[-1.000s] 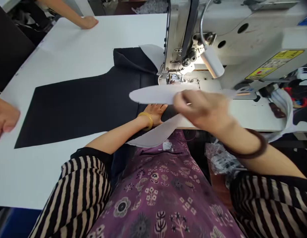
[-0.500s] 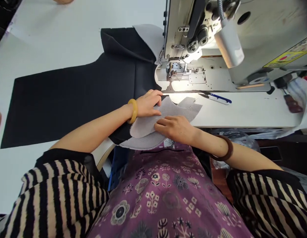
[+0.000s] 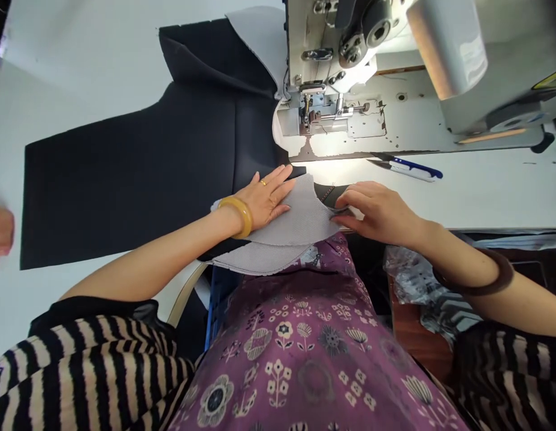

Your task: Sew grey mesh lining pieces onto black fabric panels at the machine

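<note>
The left hand (image 3: 260, 200) lies palm down on a light grey fabric piece (image 3: 300, 218), its fingers stretched out and slightly spread, the thumb set a little apart. The fingertips reach the edge of the grey piece near the black fabric (image 3: 125, 161). This hand wears a ring and a yellow bangle (image 3: 237, 216), which rests over the grey piece.

The right hand (image 3: 377, 212) has its fingers curled and drawn narrow towards the thumb, pinching the right edge of the same grey piece beside a dark patch with a line of stitching (image 3: 328, 193). A brown bangle (image 3: 489, 276) circles the forearm.

The grey piece lies at the near edge of the white surface (image 3: 498, 191), in front of the sewing machine (image 3: 311, 66). A second grey piece (image 3: 260, 258) shows below it, its curved edge hanging over the purple apron (image 3: 300, 341). The black fabric spreads to the left across the surface, folded over at its far end, where a pale piece (image 3: 262, 45) lies against it.

Thread snips (image 3: 408, 169) with blue and white handles lie just beyond the right hand. At the far left, another person's hand (image 3: 0, 230) is near the black fabric, partly out of view.
</note>
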Demonstrator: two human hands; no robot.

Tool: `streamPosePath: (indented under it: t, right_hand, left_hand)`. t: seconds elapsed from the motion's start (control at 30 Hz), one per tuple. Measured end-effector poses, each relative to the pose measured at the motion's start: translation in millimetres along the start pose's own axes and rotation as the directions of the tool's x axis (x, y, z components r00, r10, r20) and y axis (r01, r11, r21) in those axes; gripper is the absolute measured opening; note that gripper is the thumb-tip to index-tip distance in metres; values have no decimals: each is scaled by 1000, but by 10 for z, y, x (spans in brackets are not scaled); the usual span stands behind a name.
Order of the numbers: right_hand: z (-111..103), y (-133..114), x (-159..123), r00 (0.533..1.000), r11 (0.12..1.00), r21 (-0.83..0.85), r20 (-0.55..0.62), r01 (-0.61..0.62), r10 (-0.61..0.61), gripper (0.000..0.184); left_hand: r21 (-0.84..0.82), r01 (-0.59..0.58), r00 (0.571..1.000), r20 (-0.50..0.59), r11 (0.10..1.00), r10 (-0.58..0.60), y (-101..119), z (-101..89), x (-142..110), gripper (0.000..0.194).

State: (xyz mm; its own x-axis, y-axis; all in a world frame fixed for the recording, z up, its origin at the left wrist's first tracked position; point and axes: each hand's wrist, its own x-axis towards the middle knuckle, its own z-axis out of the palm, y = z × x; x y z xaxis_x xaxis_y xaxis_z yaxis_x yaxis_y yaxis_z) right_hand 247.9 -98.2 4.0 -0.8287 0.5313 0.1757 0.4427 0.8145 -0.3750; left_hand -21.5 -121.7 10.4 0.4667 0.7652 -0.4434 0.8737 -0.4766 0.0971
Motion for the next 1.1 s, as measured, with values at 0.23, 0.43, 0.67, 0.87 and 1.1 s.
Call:
streamPosePath:
  t: [0.23, 0.43, 0.67, 0.87, 1.1]
  right_hand:
    - [42, 22, -332, 993, 994, 19, -59, 105, -103, 20]
    - [237, 35, -564, 955, 966, -199, -214, 164, -206, 18]
    - [299, 19, -640, 957, 975, -219, -268, 48, -107, 17]
    - [312, 9, -620, 979, 991, -133, -205, -20, -8, 17]
    - [47, -299, -168, 989, 975, -221, 149, 11, 22, 37]
  left_hand:
    - [-46, -69, 998, 11, 997, 69, -180, 16, -29, 60]
    - [28, -59, 998, 9, 998, 58, -26, -47, -109, 66]
    - [63, 8, 999, -39, 998, -5, 97, 9, -104, 97]
    - [79, 19, 999, -29, 997, -17, 115, 8, -111, 96]
    - [94, -10, 998, -68, 996, 16, 113, -48, -127, 72]
